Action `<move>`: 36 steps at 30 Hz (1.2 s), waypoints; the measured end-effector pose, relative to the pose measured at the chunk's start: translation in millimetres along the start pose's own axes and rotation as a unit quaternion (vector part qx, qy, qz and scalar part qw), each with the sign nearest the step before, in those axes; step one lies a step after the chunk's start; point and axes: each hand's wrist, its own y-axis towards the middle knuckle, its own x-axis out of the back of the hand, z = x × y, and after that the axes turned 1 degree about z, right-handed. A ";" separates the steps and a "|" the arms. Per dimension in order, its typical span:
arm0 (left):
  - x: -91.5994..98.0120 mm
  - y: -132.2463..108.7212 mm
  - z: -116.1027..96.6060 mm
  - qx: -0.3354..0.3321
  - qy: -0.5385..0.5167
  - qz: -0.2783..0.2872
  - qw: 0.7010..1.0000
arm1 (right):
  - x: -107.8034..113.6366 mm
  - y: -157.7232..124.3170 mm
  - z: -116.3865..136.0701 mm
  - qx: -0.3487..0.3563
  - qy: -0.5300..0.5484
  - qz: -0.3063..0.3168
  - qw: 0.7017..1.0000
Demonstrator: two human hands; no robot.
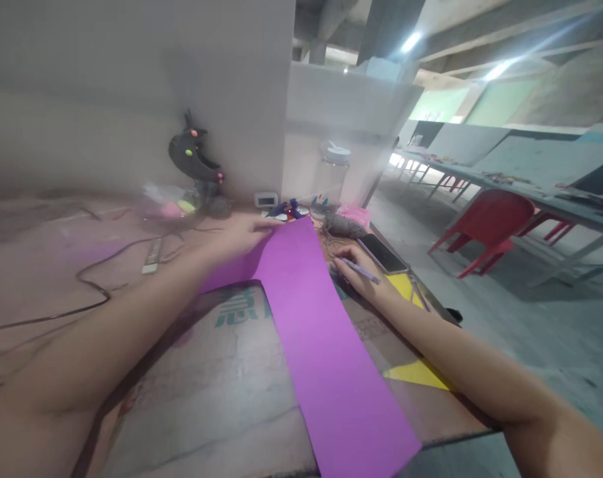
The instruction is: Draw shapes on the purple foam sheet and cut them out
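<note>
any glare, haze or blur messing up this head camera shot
In the head view, a ceiling light at upper right flares into a diagonal streak; in the head view, the clear jar and the tabletop's left side look hazy; in the head view, the purple paper shows crisper edges.

A bright purple sheet (326, 338) stretches lengthwise over printed cardboard (222, 385), one part jutting left; near its right edge, a pale purple pen (361, 270) slants.
</note>
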 end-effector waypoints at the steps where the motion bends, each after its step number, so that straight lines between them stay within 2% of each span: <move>1: 4.2 0.3 -0.2 0.003 -0.007 -0.008 1.000 | -1.2 -0.7 1.4 0.001 -0.016 0.001 1.000; 3: 11.9 0.2 -2.1 0.009 -0.016 -0.018 1.000 | -2.9 -0.4 0.9 0.002 -0.037 -0.001 0.999; 8: 25.5 -2.1 -12.3 0.003 -0.067 -0.014 0.998 | -2.4 3.3 -7.7 0.027 0.010 0.026 0.999; 13: 31.6 -3.5 -19.7 -0.015 -0.096 -0.006 0.995 | 2.6 -0.4 -0.6 0.051 -0.048 0.073 0.995; 15: 31.7 -3.8 -20.7 -0.014 -0.103 -0.005 0.995 | 3.5 -2.6 1.8 0.055 -0.041 0.081 0.994; 19: 21.3 -3.0 -20.6 -0.012 -0.116 -0.011 0.993 | 4.1 -6.9 4.9 0.048 0.027 0.093 0.994; 23: 1.6 -0.3 -19.3 -0.021 -0.123 -0.023 0.992 | 5.2 -11.8 19.8 0.088 -0.044 0.146 0.984; 26: -2.1 -0.1 -18.1 -0.028 -0.106 -0.023 0.994 | 5.4 -13.0 29.2 0.105 -0.072 0.174 0.976; 31: 21.4 -4.9 -16.4 0.027 0.018 -0.040 0.999 | 5.8 -11.2 26.6 0.065 -0.031 0.153 0.986; 36: 41.9 -10.2 -16.3 0.074 0.057 -0.002 0.996 | 6.7 -12.3 27.6 0.050 -0.002 0.157 0.986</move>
